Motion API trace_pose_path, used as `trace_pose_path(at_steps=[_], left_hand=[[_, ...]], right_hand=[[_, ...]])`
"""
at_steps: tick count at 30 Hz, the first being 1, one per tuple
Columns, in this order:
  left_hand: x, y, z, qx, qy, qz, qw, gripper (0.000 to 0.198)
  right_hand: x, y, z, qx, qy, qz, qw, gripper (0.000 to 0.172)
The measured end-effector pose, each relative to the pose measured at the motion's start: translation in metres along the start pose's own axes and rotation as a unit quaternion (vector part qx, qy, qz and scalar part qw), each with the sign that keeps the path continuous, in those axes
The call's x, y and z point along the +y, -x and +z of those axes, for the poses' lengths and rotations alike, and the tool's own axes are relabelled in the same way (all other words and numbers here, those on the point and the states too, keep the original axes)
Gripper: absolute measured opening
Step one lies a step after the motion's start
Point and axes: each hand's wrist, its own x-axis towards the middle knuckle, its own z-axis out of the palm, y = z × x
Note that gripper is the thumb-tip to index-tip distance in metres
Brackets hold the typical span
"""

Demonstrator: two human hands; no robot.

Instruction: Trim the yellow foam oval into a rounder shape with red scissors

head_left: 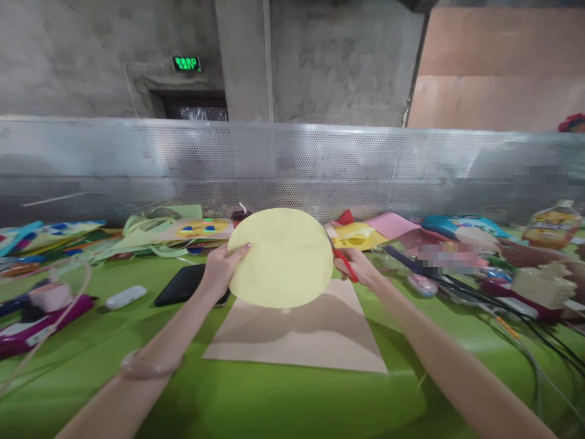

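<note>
A round piece of pale yellow paper [281, 259] is held up in front of me. My left hand [223, 265] grips its left edge, thumb on the near face and the other fingers mostly hidden behind. In my right hand [359, 266] are red-handled scissors [346, 263], close against the paper's right edge. Their blades are mostly hidden, so I cannot tell whether they touch the paper. Below the circle, a beige sheet of paper [297, 341] lies on the green table cover [274, 399]. A black phone or tablet [180, 285] rests beside my left forearm.
Pale green paper strips [155, 235] and a paper face [198, 229] lie at the back left. A white case [126, 297] sits left. Black cables [484, 289], a bottle [553, 224] and another person's hand [525, 253] are at right. A perforated metal panel [292, 152] borders the back.
</note>
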Motion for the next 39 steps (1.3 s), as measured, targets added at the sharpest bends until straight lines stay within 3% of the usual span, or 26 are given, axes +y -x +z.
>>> trace_pose_path(at_steps=[24,32,39], left_hand=[[-0.004,-0.005,-0.004,0.007,-0.005,0.017,1.000,0.039],[-0.004,-0.007,-0.006,0.004,-0.009,0.019,1.000,0.040],[-0.001,-0.008,-0.009,0.009,0.006,0.007,1.000,0.037]], right_hand=[[-0.001,0.000,-0.004,0.013,0.048,0.014,0.999,0.020],[0.001,-0.001,-0.005,0.010,0.060,0.014,0.998,0.015],[0.007,-0.003,-0.016,0.019,0.076,-0.014,0.997,0.016]])
